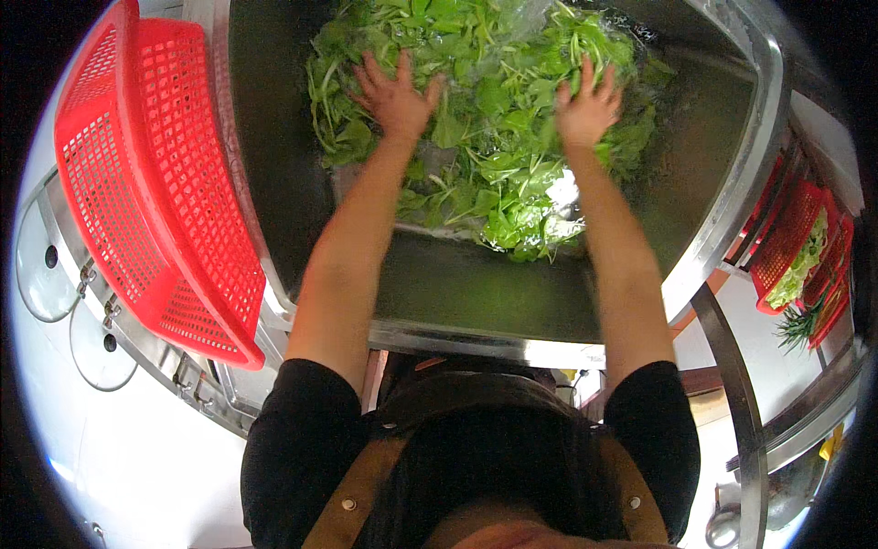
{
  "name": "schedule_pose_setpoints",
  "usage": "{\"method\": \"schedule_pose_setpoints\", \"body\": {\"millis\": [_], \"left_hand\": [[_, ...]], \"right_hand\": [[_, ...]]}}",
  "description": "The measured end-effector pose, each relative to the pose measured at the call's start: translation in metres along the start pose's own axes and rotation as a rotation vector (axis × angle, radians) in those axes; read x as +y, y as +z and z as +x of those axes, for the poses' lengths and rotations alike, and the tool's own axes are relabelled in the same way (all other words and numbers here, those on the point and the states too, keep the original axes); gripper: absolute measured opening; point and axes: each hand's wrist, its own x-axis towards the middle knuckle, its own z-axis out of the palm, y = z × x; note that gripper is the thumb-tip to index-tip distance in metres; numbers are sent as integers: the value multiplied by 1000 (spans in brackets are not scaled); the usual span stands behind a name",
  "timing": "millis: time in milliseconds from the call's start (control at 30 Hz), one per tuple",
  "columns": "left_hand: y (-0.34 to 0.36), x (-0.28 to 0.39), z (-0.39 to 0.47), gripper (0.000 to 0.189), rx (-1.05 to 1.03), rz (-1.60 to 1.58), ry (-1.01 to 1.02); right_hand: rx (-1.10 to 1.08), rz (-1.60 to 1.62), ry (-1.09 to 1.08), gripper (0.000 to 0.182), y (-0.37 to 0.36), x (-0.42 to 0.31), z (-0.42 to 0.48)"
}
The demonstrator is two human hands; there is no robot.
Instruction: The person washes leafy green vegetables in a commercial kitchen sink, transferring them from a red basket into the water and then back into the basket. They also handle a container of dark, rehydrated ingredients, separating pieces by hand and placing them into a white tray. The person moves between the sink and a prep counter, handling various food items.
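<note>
Loose leafy greens (507,103) float in water inside a deep stainless steel sink (480,281). My left hand (399,99) lies palm down on the greens at the left, its fingers spread. Farther right, my right hand (587,110) rests on another part of the greens, fingers apart and pointing away from me. Neither hand is closed around anything. Both arms reach over the sink's front rim (480,343). Glare on the wet leaves hides some detail near my right forearm.
A red perforated plastic basket (185,171) stands tilted along the sink's left side. Two glass lids (103,346) hang beyond it. At the right, red baskets (789,240) on a rack hold pale leafy vegetables (799,264) and green stalks (802,322).
</note>
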Motion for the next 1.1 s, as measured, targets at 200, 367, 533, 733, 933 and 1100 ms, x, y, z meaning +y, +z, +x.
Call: {"method": "schedule_pose_setpoints", "body": {"millis": [200, 367, 533, 733, 933, 1100], "left_hand": [[-9, 2, -43, 60, -438, 13, 424], [-37, -36, 12, 40, -319, -310, 347], [-23, 30, 52, 40, 217, -148, 171], [-10, 1, 33, 56, -325, 138, 517], [9, -14, 31, 68, -101, -33, 28], [30, 11, 13, 63, -355, 167, 276]], "right_hand": [[-585, -267, -684, 61, -38, 7, -32], [-148, 25, -247, 56, -40, 30, 23], [98, 50, -121, 67, 11, -78, 23], [-486, -161, -733, 79, -13, -35, 14], [-189, -342, -180, 73, 11, -31, 17], [-403, -255, -618, 52, -1, -61, -4]]}}
